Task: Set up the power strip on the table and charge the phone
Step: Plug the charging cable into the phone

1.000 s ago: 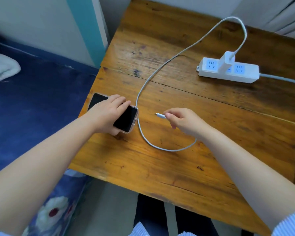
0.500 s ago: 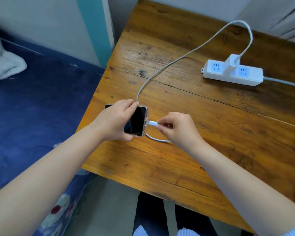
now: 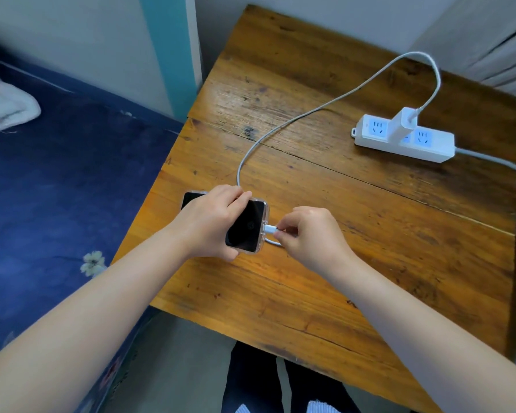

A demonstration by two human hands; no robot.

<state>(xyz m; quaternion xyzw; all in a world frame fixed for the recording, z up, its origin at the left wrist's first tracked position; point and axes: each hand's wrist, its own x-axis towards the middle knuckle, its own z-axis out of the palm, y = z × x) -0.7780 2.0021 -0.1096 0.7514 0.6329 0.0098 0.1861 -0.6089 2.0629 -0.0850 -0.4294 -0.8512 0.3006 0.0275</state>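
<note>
A black phone in a clear case lies on the wooden table near its left edge. My left hand grips it from above. My right hand pinches the white plug of the charging cable against the phone's right end. The cable curves back across the table to a white charger standing in the middle socket of the white power strip at the far right. The strip's grey cord runs off the table's right edge.
A bed with a dark blue flowered sheet lies left of the table, with a white cloth at its far end. A teal post stands at the table's far left corner. My dark trousers show below the near edge.
My left hand slid the phone to the right and turned it. My right hand carried the cable plug leftward up to the phone's end, and the cable loop shrank.
</note>
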